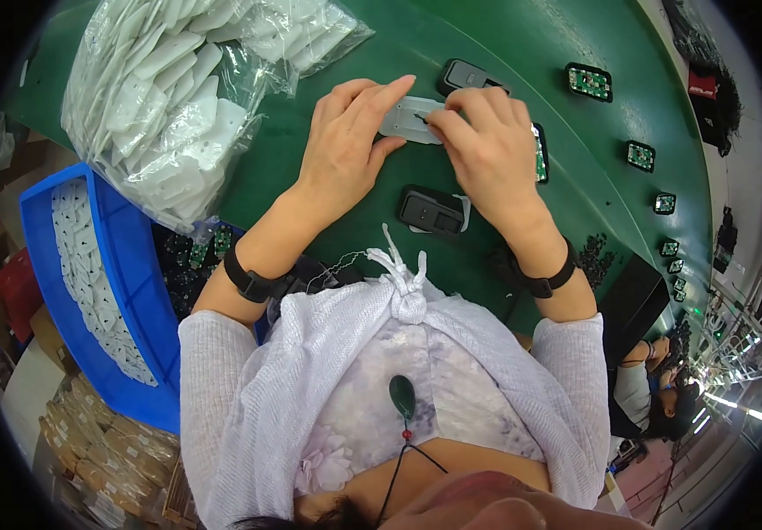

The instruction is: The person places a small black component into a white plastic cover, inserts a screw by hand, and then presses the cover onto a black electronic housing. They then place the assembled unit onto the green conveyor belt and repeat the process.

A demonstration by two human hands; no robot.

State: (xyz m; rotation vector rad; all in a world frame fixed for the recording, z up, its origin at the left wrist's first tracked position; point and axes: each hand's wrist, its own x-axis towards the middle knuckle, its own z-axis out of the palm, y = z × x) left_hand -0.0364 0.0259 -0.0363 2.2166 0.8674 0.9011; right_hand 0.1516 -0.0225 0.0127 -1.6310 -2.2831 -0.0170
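Above the green table, my left hand (pixel 341 137) grips the left end of a white translucent plastic plate (pixel 403 128) between thumb and fingers. My right hand (pixel 491 141) bends over the plate's right side, its fingertips pinched at a small dark piece (pixel 420 117) near the plate's middle. The fingers partly hide that piece, so its kind is unclear. Just beyond the plate lies a black plastic housing (pixel 474 78). Nearer to me is another black housing (pixel 432 210) with a pale plate partly under it. Beside my right hand, a housing with a green circuit board (pixel 540 153) is partly covered.
A clear bag of white plates (pixel 160 132) sits at the far left. Below it stands a blue bin (pixel 107 283) holding white plates with dark spots. Several black housings with circuit boards (pixel 588 82) line the right side. Small black parts (pixel 599 258) lie nearby; a person (pixel 637 393) sits farther right.
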